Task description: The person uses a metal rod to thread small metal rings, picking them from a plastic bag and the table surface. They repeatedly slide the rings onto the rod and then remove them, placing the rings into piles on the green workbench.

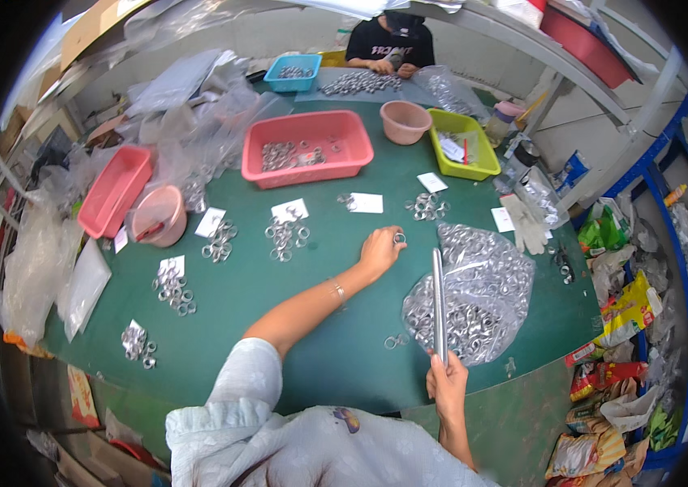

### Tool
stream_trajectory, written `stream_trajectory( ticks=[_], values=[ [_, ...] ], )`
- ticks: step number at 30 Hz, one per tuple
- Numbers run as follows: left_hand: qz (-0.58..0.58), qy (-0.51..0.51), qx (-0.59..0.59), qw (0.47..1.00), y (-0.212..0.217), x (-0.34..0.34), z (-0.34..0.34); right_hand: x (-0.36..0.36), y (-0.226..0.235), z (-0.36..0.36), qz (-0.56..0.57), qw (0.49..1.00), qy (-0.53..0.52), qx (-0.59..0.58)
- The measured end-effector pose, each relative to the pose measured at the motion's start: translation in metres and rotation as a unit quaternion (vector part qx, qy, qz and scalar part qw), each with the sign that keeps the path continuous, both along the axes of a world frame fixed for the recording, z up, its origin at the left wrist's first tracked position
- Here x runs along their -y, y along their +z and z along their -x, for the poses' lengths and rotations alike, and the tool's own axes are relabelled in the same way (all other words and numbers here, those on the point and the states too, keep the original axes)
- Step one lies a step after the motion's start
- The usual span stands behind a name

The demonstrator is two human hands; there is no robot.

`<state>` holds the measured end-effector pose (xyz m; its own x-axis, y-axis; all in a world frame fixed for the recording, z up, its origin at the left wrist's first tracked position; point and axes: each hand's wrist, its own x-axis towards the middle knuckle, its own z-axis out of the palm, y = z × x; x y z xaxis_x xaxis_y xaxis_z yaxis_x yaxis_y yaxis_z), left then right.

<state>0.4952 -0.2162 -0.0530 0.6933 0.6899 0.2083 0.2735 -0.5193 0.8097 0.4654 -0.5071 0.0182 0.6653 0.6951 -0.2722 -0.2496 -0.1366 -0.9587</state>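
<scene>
My left hand [379, 251] reaches out over the green table [279, 325] and pinches a small metal ring [399, 238] between its fingertips. My right hand [447, 381] grips the lower end of a long metal rod [438, 302], which points away from me over a clear plastic bag of metal rings [474, 296]. Two loose rings [395, 342] lie on the table just left of the bag.
Small piles of rings [285, 237] with white cards lie in rows across the table. A pink tray [308, 148] with rings, a yellow-green tray [464, 143], a pink bowl [405, 122] and a blue basket [293, 72] stand farther back. Another person [384, 45] sits at the far end.
</scene>
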Motion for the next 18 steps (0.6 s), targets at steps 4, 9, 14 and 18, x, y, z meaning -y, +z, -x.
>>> stream_trajectory(
  ticks=[4, 9, 14, 18],
  values=[
    [-0.043, 0.015, 0.049, 0.998, -0.02, -0.033, -0.063, 0.012, 0.002, -0.006, -0.013, 0.997, -0.078, 0.0],
    [-0.07, 0.03, 0.069, 0.995, -0.008, -0.013, -0.058, 0.025, -0.002, -0.018, -0.024, 0.989, -0.145, 0.019],
    [-0.044, -0.145, 0.183, 0.971, 0.036, 0.074, 0.003, 0.039, -0.004, -0.019, -0.077, 0.974, -0.212, 0.014],
    [-0.186, -0.324, 0.125, 0.919, 0.037, 0.136, 0.03, 0.046, -0.006, -0.018, -0.089, 0.966, -0.242, 0.011]
  ],
)
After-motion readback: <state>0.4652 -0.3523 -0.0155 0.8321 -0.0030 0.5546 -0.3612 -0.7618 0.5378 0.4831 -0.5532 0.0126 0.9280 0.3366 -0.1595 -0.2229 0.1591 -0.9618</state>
